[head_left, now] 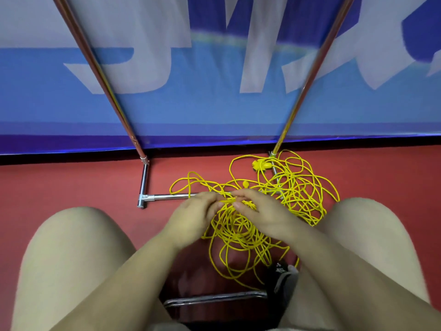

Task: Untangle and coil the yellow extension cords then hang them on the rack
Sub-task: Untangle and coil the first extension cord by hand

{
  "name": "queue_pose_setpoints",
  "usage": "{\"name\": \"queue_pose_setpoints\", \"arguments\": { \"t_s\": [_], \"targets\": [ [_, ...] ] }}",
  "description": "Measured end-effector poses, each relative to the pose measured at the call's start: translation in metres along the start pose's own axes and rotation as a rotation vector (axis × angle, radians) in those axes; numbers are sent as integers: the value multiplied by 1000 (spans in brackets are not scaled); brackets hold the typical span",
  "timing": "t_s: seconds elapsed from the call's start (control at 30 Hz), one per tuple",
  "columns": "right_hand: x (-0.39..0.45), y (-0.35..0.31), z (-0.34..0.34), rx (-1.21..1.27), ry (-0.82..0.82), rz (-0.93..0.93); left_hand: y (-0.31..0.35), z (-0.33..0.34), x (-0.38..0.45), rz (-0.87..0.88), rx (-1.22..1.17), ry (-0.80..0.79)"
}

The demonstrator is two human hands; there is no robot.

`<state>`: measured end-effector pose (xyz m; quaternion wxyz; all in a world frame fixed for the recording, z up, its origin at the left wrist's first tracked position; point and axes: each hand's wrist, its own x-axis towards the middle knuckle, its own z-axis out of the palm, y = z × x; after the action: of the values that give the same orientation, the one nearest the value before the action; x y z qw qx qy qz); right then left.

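Note:
A big tangle of yellow extension cords [286, 187] lies on the red floor between my knees and the rack's foot. My left hand [193, 218] and my right hand [260, 211] meet above the tangle, and both pinch a short stretch of yellow cord held between their fingertips. Loops hang down from my hands to the floor. A yellow plug or socket end [261, 165] lies at the far side of the tangle, by the right post's base. The rack [145, 182] has two slanted metal posts and a chrome base bar; its top is out of view.
A blue and white banner [214, 103] stands right behind the rack. My bare knees [78, 247] flank the tangle left and right. A chrome stool bar [214, 298] shows below my hands, and a dark shoe [281, 275] sits at the lower right of the cords.

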<state>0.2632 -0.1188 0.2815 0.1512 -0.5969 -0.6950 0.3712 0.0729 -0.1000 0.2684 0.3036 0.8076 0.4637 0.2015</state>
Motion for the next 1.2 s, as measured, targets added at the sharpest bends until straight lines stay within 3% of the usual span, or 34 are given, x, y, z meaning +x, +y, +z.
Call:
{"name": "queue_pose_setpoints", "arguments": {
  "t_s": [0.1, 0.2, 0.43, 0.53, 0.6, 0.73, 0.8, 0.9, 1.2],
  "targets": [
    [11, -1, 1, 40, 27, 53, 0, 6, 11, -88, -162, 63],
    [18, -3, -1, 60, 91, 48, -5, 8, 16, -108, -187, 28],
    [25, 1, -35, 287, 639, 37, -34, 1, 16, -328, -188, -139],
    [25, 7, -40, 325, 729, 114, -39, 4, 14, -340, -153, -207],
    [27, 15, -40, 278, 689, 201, -35, 0, 15, -317, -182, -153],
    [23, 28, -33, -29, 397, 459, -24, -10, 18, -229, -252, -5],
    [20, 21, -25, -62, 328, 336, -15, -10, 18, -177, -283, -22],
    [21, 8, -13, 83, 192, 66, -3, -10, 20, -131, -368, -50],
    [26, -6, -6, 347, 165, -21, -4, -9, 19, -145, -429, -104]
  ]
}}
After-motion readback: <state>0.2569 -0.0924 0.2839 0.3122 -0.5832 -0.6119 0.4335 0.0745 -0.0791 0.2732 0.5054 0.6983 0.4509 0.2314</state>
